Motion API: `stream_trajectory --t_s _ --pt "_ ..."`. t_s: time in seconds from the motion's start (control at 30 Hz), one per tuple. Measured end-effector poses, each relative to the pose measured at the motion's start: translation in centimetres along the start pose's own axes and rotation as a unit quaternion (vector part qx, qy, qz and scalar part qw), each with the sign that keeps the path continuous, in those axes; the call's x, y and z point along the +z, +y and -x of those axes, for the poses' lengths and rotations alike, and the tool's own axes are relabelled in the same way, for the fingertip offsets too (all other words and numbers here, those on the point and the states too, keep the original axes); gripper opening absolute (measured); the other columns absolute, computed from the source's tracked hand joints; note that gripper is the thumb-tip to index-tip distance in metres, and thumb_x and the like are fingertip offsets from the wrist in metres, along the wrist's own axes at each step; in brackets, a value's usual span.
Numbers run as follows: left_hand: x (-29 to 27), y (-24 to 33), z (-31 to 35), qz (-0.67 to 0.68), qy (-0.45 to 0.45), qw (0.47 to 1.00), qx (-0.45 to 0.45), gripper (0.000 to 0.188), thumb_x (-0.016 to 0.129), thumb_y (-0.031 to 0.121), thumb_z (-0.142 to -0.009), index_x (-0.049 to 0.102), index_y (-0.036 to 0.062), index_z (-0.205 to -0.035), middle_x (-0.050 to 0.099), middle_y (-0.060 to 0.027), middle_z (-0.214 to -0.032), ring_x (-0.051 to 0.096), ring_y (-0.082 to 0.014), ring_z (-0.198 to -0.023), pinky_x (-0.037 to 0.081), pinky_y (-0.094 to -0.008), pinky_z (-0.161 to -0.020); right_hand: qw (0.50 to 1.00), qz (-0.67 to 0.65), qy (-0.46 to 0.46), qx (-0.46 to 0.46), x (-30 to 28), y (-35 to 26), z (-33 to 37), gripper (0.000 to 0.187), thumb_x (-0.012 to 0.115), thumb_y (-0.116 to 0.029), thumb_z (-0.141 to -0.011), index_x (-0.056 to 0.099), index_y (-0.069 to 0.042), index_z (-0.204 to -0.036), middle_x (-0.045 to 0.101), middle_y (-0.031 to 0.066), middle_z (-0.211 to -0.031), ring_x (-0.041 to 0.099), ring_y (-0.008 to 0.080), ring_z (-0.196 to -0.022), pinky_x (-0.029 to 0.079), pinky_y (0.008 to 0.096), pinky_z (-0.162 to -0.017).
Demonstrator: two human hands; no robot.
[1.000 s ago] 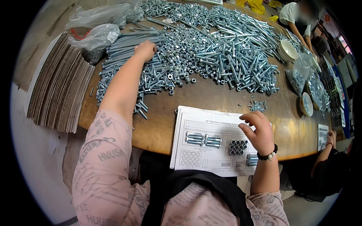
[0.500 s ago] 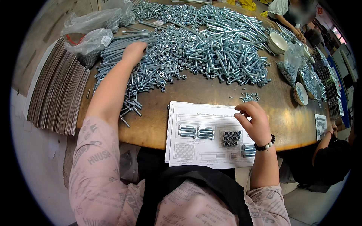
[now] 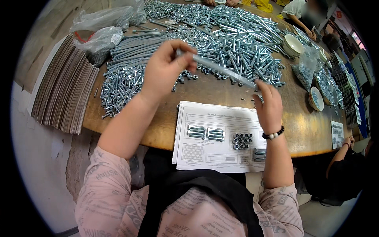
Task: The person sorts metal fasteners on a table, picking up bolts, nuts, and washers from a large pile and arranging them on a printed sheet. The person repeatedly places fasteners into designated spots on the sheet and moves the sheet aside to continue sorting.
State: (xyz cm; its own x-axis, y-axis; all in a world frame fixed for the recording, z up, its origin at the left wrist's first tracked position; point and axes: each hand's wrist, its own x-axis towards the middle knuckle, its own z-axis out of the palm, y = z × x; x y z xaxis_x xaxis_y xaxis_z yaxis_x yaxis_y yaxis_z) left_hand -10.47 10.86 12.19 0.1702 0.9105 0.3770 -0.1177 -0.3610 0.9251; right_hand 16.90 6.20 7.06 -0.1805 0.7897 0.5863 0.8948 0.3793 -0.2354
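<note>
"In the head view, what is the left hand (image 3: 164,70) doing?"
"Its fingers are pinching a long metal rod (image 3: 229,72) beyond the paper (image 3: 201,109)."
"And the right hand (image 3: 271,107)?"
"Its thumb and fingers are staying apart by the rod's other end. I can't tell if they're touching it."
"What's holding things?"
"Right of the paper, a small bowl (image 3: 311,102) and a clear bag (image 3: 308,60) are holding little metal bits (image 3: 316,97)."

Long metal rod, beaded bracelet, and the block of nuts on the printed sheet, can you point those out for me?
Long metal rod (image 3: 225,71): head view, middle of its exposed shaft.
Beaded bracelet (image 3: 273,135): head view, beads facing the camera.
Block of nuts (image 3: 241,141): head view, a nut near its centre.
</note>
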Motion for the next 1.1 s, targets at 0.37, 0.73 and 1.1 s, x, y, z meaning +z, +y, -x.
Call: stream_trajectory --t_s 0.37,0.73,1.1 --pt "-1.3 -8.6 7.7 -0.424 -0.248 0.870 0.035 0.023 0.067 0.014 -0.072 0.061 0.0052 -0.093 0.056 -0.0088 -0.087 0.057 -0.0276 -0.078 0.046 -0.0354 -0.071 0.979 -0.022 -0.204 0.011 -0.3 3.6 7.4 0.014 0.065 -0.011 -0.071 0.064 -0.008 -0.085 0.057 0.0080 -0.082 0.055 0.0269 -0.081 0.046 0.0367 -0.068" --pt "-2.3 -8.7 7.7 -0.359 -0.250 0.898 -0.054 0.024 0.069 0.007 -0.068 0.063 0.0018 -0.091 0.058 -0.0096 -0.081 0.057 -0.0231 -0.077 0.046 -0.0313 -0.070 0.943 -0.083 -0.190 0.262 -2.4 8.0 10.4 0.013 0.062 -0.011 -0.076 0.067 -0.008 -0.087 0.060 0.0102 -0.084 0.058 0.0271 -0.081 0.046 0.0339 -0.071" --pt "-2.4 -8.3 7.5 -0.365 -0.243 0.893 -0.096 0.029 0.066 0.003 -0.071 0.060 0.0023 -0.099 0.055 -0.0102 -0.083 0.055 -0.0216 -0.077 0.045 -0.0302 -0.070 0.947 -0.124 -0.110 0.276 -2.3 7.7 11.4 0.014 0.062 -0.009 -0.076 0.064 -0.005 -0.089 0.058 0.0111 -0.081 0.057 0.0254 -0.077 0.045 0.0322 -0.068"
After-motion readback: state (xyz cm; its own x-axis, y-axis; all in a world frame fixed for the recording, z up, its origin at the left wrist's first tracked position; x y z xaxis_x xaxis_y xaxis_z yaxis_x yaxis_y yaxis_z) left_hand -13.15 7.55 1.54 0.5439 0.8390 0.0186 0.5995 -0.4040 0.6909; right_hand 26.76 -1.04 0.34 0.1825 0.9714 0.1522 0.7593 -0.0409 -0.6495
